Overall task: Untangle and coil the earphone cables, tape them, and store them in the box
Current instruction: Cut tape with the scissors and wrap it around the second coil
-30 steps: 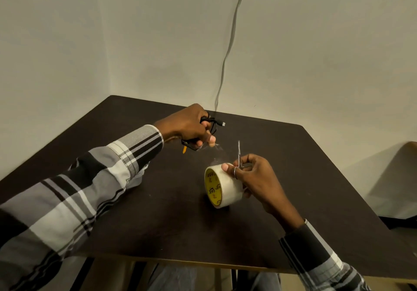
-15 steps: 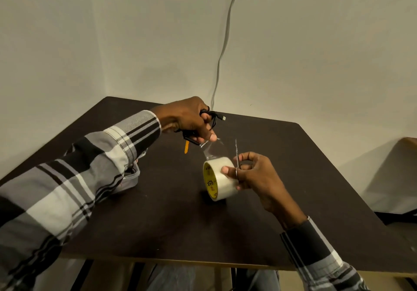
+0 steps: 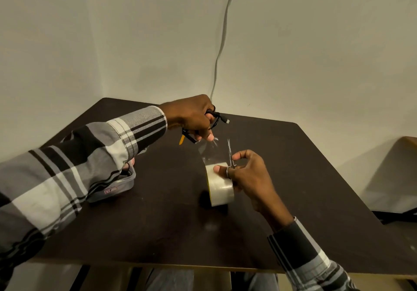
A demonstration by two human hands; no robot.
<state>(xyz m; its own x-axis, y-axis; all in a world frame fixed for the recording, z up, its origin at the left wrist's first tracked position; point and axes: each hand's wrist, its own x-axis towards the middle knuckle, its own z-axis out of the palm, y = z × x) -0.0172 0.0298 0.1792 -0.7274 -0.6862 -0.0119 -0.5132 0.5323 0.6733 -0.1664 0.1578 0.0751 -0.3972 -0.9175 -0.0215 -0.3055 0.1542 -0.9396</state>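
Left hand (image 3: pixel 191 119) is clenched round the coiled black earphone cable (image 3: pixel 216 119), raised over the far side of the dark table (image 3: pixel 158 223), its plug end poking out to the right, and it pinches the free end of the clear tape strip (image 3: pixel 212 149). That strip runs down and right to the tape roll (image 3: pixel 220 185), standing on edge under the right hand (image 3: pixel 246 173), which grips small scissors (image 3: pixel 230 155), blades pointing up beside the strip. The clear box (image 3: pixel 117 185) sits beneath the left sleeve.

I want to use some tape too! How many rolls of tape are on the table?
1. The clear round tape roll stands on edge on the dark brown table, held by the right hand. Sleeves may hide others.
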